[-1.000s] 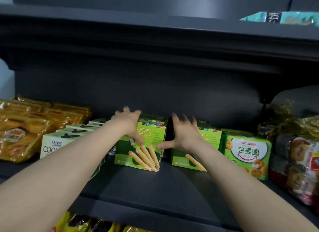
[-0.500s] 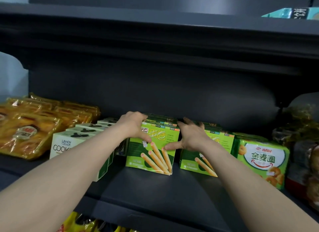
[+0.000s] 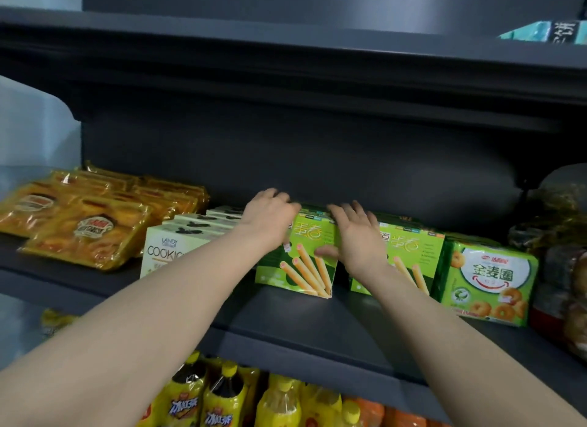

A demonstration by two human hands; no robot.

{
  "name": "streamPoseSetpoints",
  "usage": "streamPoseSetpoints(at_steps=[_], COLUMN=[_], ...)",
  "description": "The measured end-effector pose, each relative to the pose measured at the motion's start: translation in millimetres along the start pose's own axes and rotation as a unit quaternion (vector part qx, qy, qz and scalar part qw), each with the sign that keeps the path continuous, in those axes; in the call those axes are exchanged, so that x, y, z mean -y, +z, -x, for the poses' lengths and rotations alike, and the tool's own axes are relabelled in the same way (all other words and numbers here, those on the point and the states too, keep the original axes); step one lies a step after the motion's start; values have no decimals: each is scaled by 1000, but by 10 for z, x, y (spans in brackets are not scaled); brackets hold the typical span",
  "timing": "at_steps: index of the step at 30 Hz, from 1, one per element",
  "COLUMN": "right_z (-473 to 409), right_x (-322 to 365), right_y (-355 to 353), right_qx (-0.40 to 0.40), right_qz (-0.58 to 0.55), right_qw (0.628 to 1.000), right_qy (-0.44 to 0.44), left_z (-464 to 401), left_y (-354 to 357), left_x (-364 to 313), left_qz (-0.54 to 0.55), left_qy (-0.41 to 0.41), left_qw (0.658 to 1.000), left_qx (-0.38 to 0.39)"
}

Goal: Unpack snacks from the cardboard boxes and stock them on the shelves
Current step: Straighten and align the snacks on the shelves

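Head view, middle shelf [image 3: 286, 325], listed left to right:

- Orange packs [image 3: 85, 232] — flat bags laid overlapping and running back toward the rear wall, faces up so the labels read from above.
- Cookie boxes [image 3: 168, 252] — white, upright, filed one behind another; only the front face shows.
- Green stick boxes, left row [image 3: 301, 267] — upright, printed face forward, in a row running back. The left hand [image 3: 270, 217] lies over the top left corner of the front box, fingers bent down behind it; the right hand [image 3: 359, 236] lies over the top right corner, fingers spread flat, thumb pressed on the front face. Neither lifts the box. Judged purpose: to square this row and press it back.
- Green stick boxes, right row [image 3: 413, 255] — same product, just beside the first, partly hidden by the right wrist.
- Ring-biscuit box [image 3: 489, 277] — green, touching the right row, angled slightly outward.
- Dark bags [image 3: 559, 242] — far right, blurred; contents cannot be told.

Shelf below: yellow bottles [image 3: 222, 401], caps up. Shelf above: a teal box [image 3: 536, 31] at the right edge.

No cardboard carton in view.
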State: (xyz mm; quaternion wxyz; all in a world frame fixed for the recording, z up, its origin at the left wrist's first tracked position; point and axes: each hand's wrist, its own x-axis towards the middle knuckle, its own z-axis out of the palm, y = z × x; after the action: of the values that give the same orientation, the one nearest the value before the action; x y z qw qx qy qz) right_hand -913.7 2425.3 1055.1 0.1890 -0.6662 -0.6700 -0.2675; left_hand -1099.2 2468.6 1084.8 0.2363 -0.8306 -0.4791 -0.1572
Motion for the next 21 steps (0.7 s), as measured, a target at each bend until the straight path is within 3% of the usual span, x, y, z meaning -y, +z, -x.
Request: streamPoseSetpoints(at_steps=[3, 5, 10, 14, 17, 21], right_z=[151, 219, 387, 553, 645, 632], right_x=[171, 296, 895, 1558, 1911, 2166], right_y=[14, -39, -223, -230, -129, 8], right_qx=[-28, -25, -116, -171, -103, -24], right_qz=[77, 104, 76, 15, 14, 17], right_qw=[997, 993, 990, 983, 991, 998], right_qy=[12, 48, 23, -67, -85, -57], left_z=[194, 334, 750, 1149, 1323, 1363], left_y=[-46, -159, -355, -144, 161, 485], left_x=[78, 268, 1022, 1495, 1677, 1789], left_qz=[-15, 29, 142, 148, 139, 153], left_qy=[34, 42, 52, 75, 88, 89], left_qw=[998, 996, 976, 983, 986, 984], left_qx=[-53, -79, -154, -82, -11, 8])
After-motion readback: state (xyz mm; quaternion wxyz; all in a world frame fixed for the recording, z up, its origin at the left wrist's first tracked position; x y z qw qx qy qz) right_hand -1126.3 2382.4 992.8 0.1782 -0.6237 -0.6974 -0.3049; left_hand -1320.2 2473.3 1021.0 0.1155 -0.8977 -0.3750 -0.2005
